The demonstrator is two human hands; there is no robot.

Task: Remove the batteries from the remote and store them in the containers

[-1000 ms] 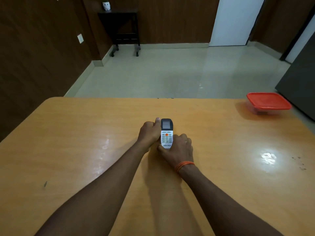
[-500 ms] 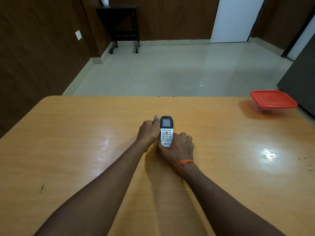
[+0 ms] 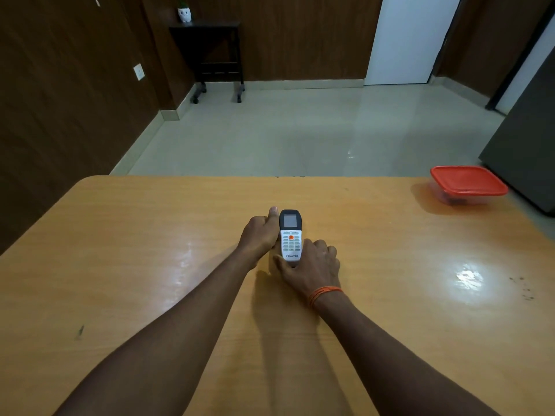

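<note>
Both hands grip the remote (image 3: pixel 290 235), buttons up, between them on the desk (image 3: pixel 150 235); left hand (image 3: pixel 259 234) wraps its side, right hand (image 3: pixel 312 265) clasps its near end; flip it, then slide off the back cover; the red-lidded container (image 3: pixel 468 183) sits well right.

Table: glossy orange-tan wooden table (image 3: pixel 150 265) is filling the lower view.
Centre: white Voltas remote (image 3: pixel 290 235) is sitting near the middle.
Far right corner: clear container with red lid (image 3: pixel 467 183) is resting there.
</note>
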